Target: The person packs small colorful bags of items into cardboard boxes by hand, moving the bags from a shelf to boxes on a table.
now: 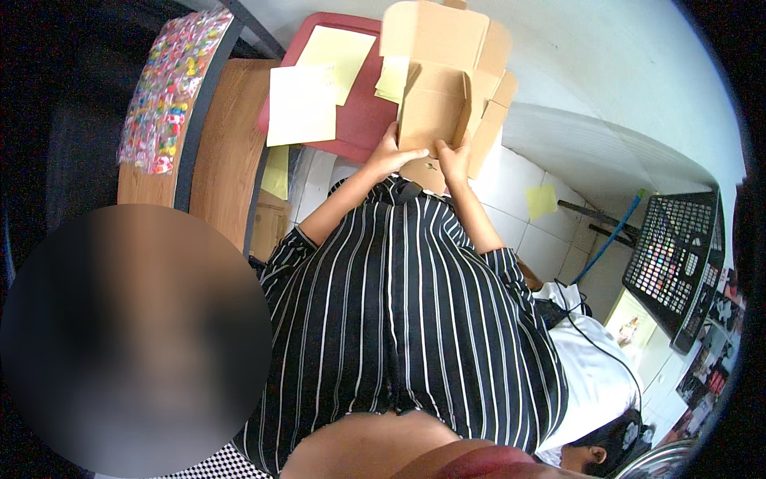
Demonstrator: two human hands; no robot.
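A small brown corrugated cardboard box (435,108), open and facing up, is held in front of me. My left hand (389,158) grips its near left corner, with the thumb along the near edge. The near right corner is in my right hand (456,158), with that thumb over the near wall. Unfolded cardboard flaps (446,30) spread behind the box and to its right; whether they all belong to it, I cannot tell. Below my thumbs hangs a cardboard flap (426,173) with a small dark mark. The fingers under the box are hidden.
Pale yellow paper sheets (302,105) lie on a dark red plastic surface (359,129). A wooden shelf (221,138) and colourful wrapped items (176,90) stand left. At right are a black plastic crate (670,257) and a person in white (592,359). A blurred disc covers the lower left.
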